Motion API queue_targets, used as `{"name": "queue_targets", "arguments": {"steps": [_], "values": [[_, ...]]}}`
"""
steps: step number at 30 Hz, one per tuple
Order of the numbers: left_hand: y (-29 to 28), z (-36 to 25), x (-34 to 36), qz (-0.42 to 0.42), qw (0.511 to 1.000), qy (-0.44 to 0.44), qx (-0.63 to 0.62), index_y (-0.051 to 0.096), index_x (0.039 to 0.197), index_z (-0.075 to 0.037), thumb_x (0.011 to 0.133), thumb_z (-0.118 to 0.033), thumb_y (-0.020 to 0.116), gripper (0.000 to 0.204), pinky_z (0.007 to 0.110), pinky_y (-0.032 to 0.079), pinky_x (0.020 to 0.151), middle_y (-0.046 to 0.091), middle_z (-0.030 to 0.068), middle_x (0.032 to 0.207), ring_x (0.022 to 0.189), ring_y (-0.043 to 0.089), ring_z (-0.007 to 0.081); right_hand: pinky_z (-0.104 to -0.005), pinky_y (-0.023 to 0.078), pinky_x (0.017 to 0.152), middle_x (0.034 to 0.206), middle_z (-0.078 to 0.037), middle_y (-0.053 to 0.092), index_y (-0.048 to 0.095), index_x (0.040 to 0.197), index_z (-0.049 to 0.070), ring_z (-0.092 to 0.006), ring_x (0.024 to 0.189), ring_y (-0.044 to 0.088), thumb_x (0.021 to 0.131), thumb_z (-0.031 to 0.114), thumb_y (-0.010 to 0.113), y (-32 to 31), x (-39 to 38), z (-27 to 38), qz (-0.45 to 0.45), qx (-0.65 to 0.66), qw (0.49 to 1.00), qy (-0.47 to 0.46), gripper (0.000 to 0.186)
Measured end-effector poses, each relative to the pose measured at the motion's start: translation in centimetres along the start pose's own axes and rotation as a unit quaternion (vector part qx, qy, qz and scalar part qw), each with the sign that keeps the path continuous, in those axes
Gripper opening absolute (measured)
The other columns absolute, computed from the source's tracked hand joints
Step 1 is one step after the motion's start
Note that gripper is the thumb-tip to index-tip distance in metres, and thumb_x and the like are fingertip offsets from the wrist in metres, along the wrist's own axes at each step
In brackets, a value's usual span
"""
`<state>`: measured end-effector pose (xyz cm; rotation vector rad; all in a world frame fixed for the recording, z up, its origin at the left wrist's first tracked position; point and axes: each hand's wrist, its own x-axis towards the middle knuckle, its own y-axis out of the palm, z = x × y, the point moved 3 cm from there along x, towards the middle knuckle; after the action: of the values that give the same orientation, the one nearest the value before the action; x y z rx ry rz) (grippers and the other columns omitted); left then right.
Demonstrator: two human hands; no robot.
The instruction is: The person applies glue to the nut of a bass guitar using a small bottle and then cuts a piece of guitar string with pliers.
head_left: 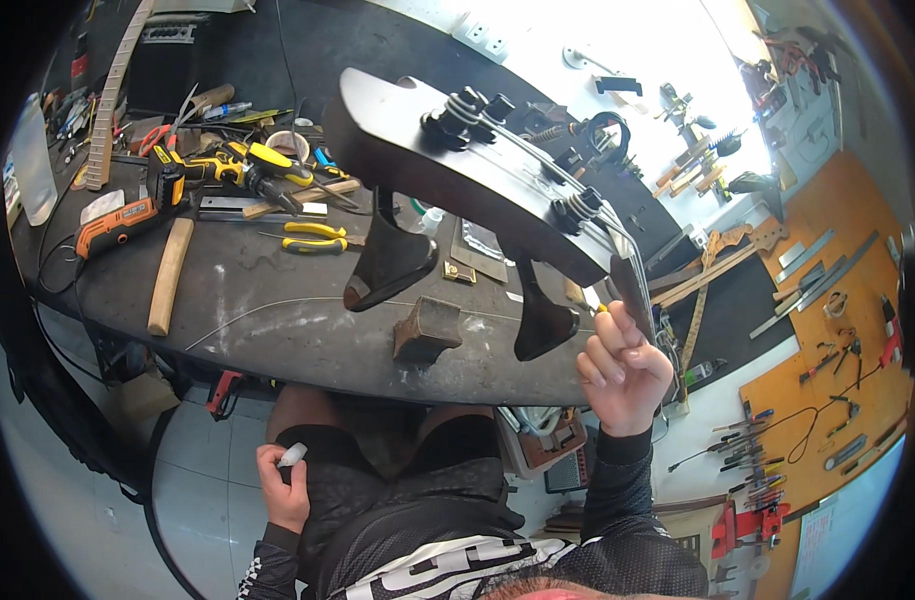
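Cannot identify the small pale object in the left hand, partly covered by curled fingers. Cannot tell touching from merely near for the right hand at the right end of the guitar headstock; nor name the small yellow-tipped item, partly hidden by the fingertips. Cannot follow the strings past that hand. See only part of the fretted neck at far left, cut off by the upper edge. Cannot sort the jumbled tools beside it, too small and overlapping, nor read detail on the wall at far right, washed out by glare. Lose the left sleeve at the lower edge.
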<state>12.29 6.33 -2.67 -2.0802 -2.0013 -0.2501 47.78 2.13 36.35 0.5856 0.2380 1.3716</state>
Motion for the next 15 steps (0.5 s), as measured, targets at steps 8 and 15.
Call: {"name": "queue_targets", "arguments": {"steps": [8, 15], "values": [[-0.3, 0.4, -0.5, 0.016, 1.000, -0.014, -0.015, 0.050, 0.124, -0.003, 0.102, -0.006, 0.067, 0.028, 0.039, 0.041, 0.110, 0.051, 0.0137, 0.123, 0.117, 0.053, 0.0285, -0.0306, 0.041, 0.062, 0.078, 0.002, 0.039, 0.044, 0.094, 0.014, -0.0124, 0.060, 0.044, 0.082, 0.003, 0.062, 0.4, -0.5, 0.2, 0.005, 0.002, 1.000, 0.002, 0.025], [-0.5, -0.7, -0.2, 0.005, 1.000, 0.009, 0.008, 0.052, 0.120, -0.003, 0.099, -0.002, 0.069, 0.028, 0.040, 0.046, 0.104, 0.054, 0.0157, 0.117, 0.110, 0.057, 0.0322, -0.0297, 0.039, 0.061, 0.079, 0.002, 0.040, 0.043, 0.091, 0.014, -0.0114, 0.060, 0.043, 0.083, 0.004, 0.062, -0.1, -0.3, -1.4, 0.015, 0.007, 0.999, 0.028, 0.024]]}}
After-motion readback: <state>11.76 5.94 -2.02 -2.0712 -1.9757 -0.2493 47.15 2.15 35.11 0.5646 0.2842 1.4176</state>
